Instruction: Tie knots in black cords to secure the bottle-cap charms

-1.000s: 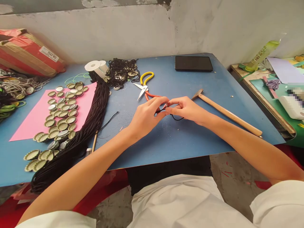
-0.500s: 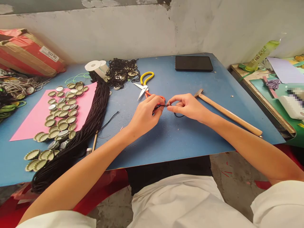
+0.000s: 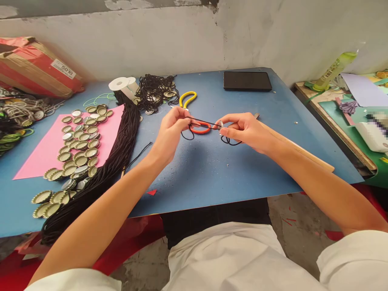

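A black cord is stretched between my hands above the blue table. My left hand pinches one end, and a small loop hangs below its fingers. Between the thumb and fingers of my right hand is a bottle cap, held on edge, with the cord running to it and loose loops dangling beneath. Behind the cord lie scissors with one yellow and one orange handle; their blades are mostly hidden by my left hand.
Bottle caps cover a pink sheet on the left, beside a black cord bundle. Capped cords, white rolls and a phone lie at the back. A hammer is partly under my right forearm.
My left hand has moved left and slightly up, drawing the cord out between the hands. The cap in my right hand now shows more clearly, and the orange handle is uncovered.
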### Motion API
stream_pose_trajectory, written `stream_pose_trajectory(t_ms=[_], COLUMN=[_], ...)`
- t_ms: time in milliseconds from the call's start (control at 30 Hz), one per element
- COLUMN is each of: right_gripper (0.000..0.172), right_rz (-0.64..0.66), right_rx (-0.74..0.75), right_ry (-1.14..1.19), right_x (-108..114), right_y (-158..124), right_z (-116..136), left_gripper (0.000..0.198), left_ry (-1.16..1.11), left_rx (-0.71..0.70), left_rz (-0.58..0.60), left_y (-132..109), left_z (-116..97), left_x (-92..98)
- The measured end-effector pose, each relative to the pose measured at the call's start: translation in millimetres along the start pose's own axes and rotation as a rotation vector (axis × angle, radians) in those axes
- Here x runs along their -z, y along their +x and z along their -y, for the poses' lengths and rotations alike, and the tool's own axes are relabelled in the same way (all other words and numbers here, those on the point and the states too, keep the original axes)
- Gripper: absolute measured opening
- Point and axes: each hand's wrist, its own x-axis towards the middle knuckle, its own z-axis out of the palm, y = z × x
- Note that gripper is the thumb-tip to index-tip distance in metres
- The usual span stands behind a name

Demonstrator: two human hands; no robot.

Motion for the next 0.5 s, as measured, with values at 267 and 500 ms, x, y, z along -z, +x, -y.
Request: stream_pose_trajectory(t_ms=[267, 500], right_gripper=[0.051, 0.030], right_rz=[-0.119, -0.240], right_rx=[0.068, 0.037], right_ry=[-0.044, -0.025], right_x=[26.1, 58.4], right_y=[1.3, -0.8], right_z=[3.4, 8.9], left_gripper=[0.022, 0.072], left_ry=[0.054, 0.020], left_rx=[-0.073, -0.114], left_rz=[-0.038, -0.322], left_y=[20.3, 64.1], left_z=[-1.8, 33.3], left_x=[31.3, 98.1])
